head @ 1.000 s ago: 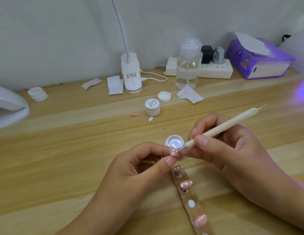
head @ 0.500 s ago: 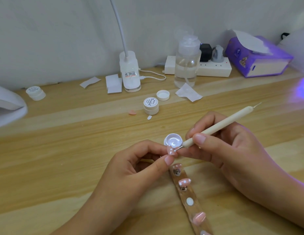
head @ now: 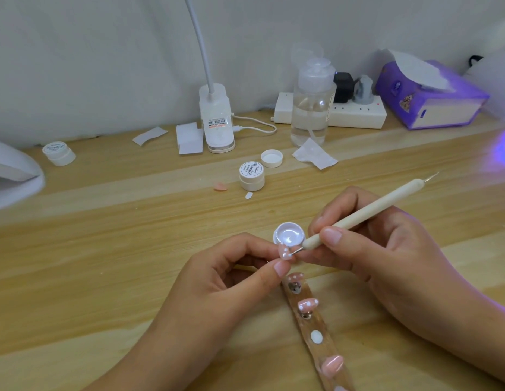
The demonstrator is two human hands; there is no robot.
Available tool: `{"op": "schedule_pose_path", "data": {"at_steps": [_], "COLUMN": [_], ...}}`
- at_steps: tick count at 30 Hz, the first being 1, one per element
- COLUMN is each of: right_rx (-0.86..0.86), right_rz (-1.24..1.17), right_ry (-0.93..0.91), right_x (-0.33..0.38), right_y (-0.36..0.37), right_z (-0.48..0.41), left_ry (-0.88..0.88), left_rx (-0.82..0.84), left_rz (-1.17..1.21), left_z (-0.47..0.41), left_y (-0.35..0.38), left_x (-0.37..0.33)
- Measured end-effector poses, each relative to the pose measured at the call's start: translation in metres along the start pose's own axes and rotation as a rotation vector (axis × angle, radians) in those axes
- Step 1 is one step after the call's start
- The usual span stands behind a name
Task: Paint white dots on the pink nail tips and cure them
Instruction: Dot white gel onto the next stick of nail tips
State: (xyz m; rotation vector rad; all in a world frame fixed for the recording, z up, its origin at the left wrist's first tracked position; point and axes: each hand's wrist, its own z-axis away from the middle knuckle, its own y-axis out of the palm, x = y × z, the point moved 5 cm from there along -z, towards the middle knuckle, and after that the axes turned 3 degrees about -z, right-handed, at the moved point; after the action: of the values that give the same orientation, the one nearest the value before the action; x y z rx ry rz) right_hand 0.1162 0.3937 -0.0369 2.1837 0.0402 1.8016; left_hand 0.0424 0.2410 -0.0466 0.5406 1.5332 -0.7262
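Little has changed over the last second. The right hand [head: 386,255] has kept the dotting tool [head: 367,211] at the pink nail tip [head: 284,254], its fine metal point shifting only slightly. The left hand [head: 217,283] has not let go. At least two white dots show on that tip, and the point touches just beside them. I judge this tip to be partway through its dotting, not finished.

The left hand pinches the nail tip between thumb and forefinger, with the other fingers curled loosely beneath. It holds the tip just above the counter [head: 104,277], right in front of the open pot [head: 289,235] of white paint. The right hand grips the tool like a pen, thumb and forefinger closed round its lower end. The far end points up and away to the right.

Just below the hands lies a wooden strip [head: 316,320] carrying more tips. The two nearest are pink with white dots, and one farther down [head: 332,364] looks plain pink. So some dotting likely remains, with curing after it. The white shape [head: 11,170] at the far left edge may be the curing lamp, though only part of it shows.
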Motion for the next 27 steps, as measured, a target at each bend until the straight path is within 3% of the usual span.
{"op": "schedule_pose_path", "data": {"at_steps": [27], "right_rx": [-0.005], "right_rz": [0.011], "right_ry": [0.024], "right_x": [0.0006], "right_y": [0.0009], "right_z": [-0.0005], "left_ry": [-0.008], "left_rx": [0.011], "left_rz": [0.025], "left_z": [0.0000], "left_y": [0.0001], "left_x": [0.0007]}}
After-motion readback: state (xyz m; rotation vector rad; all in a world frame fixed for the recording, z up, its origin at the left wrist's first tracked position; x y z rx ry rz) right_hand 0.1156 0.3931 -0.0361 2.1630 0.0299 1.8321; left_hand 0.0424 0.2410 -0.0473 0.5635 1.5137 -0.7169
